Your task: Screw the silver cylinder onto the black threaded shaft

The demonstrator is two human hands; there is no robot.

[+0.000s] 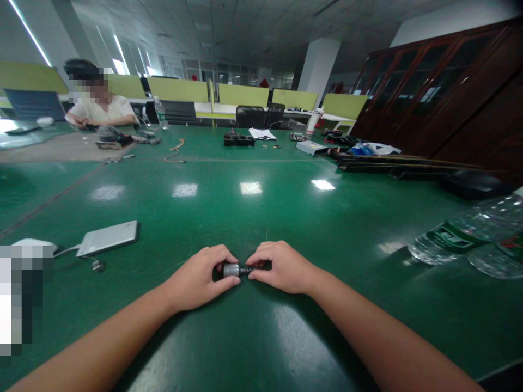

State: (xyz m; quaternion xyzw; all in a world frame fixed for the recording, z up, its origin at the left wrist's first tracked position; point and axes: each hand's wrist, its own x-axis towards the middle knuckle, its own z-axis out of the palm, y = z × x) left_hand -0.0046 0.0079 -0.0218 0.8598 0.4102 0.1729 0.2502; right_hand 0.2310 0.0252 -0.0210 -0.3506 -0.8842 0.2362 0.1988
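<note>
A small silver metal cylinder point(231, 270) with a dark, ridged shaft point(245, 270) lies sideways just above the green tabletop point(229, 212), near the middle. My left hand point(202, 276) is curled round the cylinder, with thumb and fingers on its two sides. From the other side, my right hand point(281, 267) pinches the free end of the shaft between thumb and fingertips. The shaft's right tip is hidden by those fingers.
At left lies a silver rectangular device point(108, 238) with a white cable. Plastic bottles point(449, 237) lie at right. Farther back are a black tray point(239, 139), a cord point(175, 152), dark long parts point(376, 163) and a seated person point(102, 109).
</note>
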